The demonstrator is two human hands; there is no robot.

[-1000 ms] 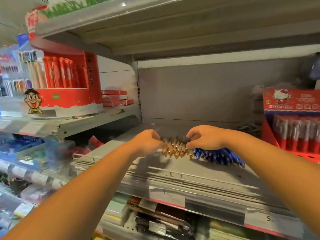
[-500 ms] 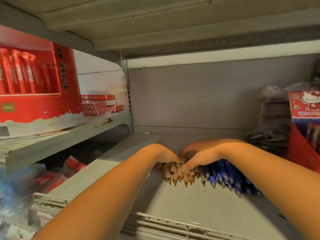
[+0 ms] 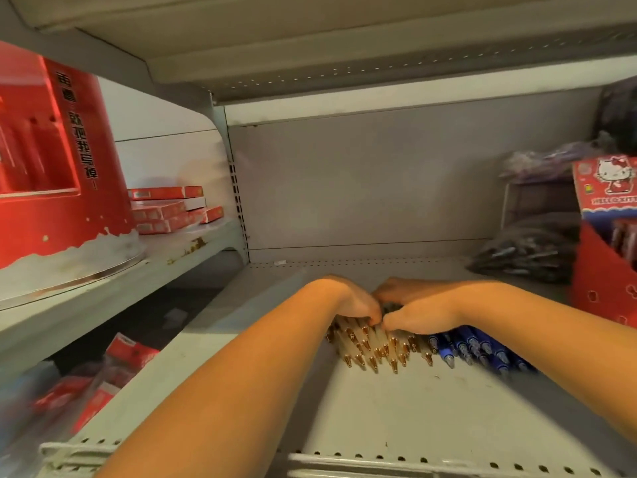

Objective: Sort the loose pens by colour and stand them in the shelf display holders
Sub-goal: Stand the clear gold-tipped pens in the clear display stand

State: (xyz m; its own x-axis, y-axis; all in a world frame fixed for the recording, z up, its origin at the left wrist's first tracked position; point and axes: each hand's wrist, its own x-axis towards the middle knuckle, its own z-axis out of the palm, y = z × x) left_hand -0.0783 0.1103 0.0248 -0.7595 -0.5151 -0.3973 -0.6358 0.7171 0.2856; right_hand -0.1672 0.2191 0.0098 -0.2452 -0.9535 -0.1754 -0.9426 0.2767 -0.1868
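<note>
Gold-tipped pens (image 3: 375,353), pale barrels, lie heaped on the grey metal shelf (image 3: 413,419), tips toward six o'clock. Left hand (image 3: 350,303) and right hand (image 3: 422,313) are both curled over the heap's far end, thumbs meeting in the middle, fingers wrapped on the barrels. I judge it a two-handed squeeze to gather one colour into a bundle tight enough to lift. Tips fan out at six o'clock from the grip, just beneath my thumbs. Blue pens (image 3: 482,346) lie against the heap at three o'clock, partly under my right wrist and outside the grip, so the colours don't mix. Red display box (image 3: 599,257) stands well off at three o'clock, a likely destination.
</note>
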